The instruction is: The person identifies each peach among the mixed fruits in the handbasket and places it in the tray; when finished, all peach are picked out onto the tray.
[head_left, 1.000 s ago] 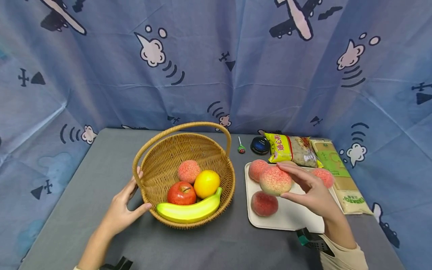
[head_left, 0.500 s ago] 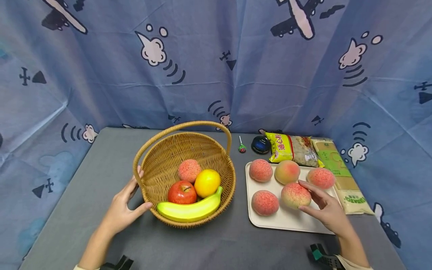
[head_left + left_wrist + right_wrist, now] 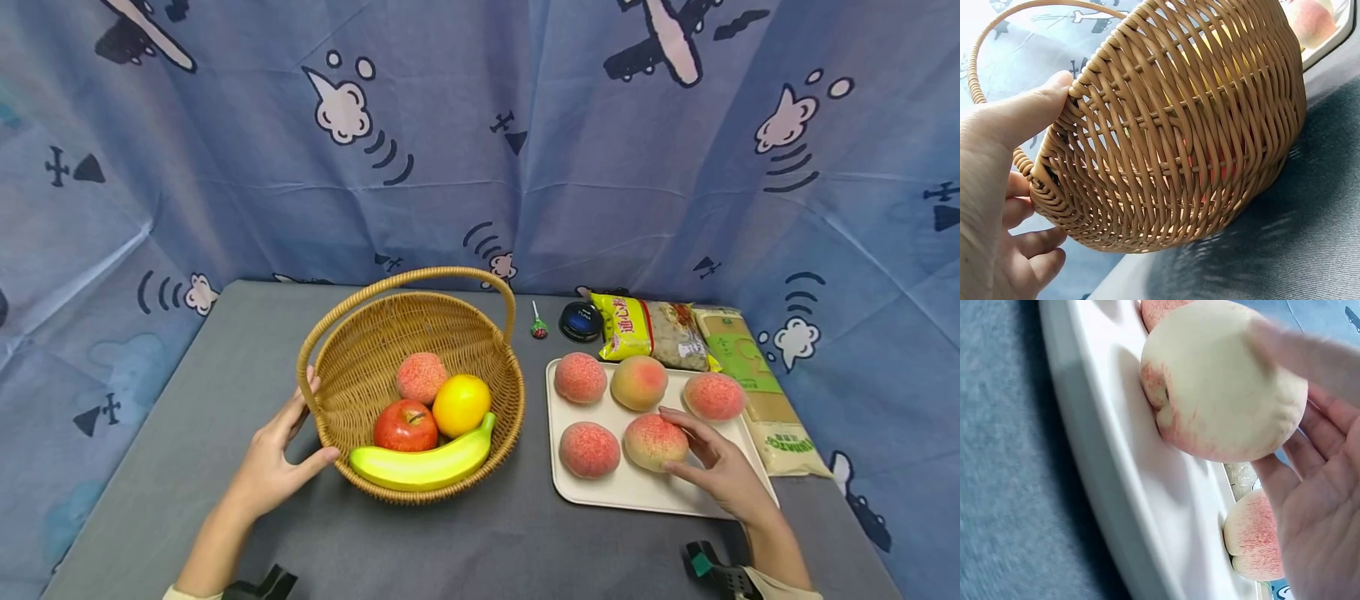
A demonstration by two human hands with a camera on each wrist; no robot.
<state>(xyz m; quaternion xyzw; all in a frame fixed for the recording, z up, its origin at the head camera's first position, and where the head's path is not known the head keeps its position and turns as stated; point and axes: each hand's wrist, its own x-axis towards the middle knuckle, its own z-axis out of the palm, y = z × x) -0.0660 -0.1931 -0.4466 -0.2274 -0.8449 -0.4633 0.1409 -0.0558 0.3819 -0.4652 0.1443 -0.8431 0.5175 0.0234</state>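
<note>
My left hand (image 3: 273,467) holds the rim of a wicker basket (image 3: 360,358), thumb at the front and fingers around the left side by the handle. The basket tilts toward me. In it lie a peach (image 3: 422,377), a red apple (image 3: 405,426), an orange (image 3: 461,405) and a banana (image 3: 423,462). At the right, my right hand (image 3: 723,467) pinches a pale peach (image 3: 655,442) between thumb and fingers, at the middle of a white tray (image 3: 675,500). The right wrist view shows the thumb, blurred, against this peach (image 3: 1216,381).
Several other peaches sit on the tray, among them a front-left peach (image 3: 589,450) and a right one (image 3: 714,396). Behind it are a lollipop (image 3: 538,327), a dark round tin (image 3: 581,322) and a yellow-ended food bag (image 3: 648,332). A long green-and-tan packet (image 3: 757,387) lies at the right.
My right hand has brought the peach from the tray's left side, where it was raised, rightward and down to the tray's middle. The left hand and basket have stayed put.
</note>
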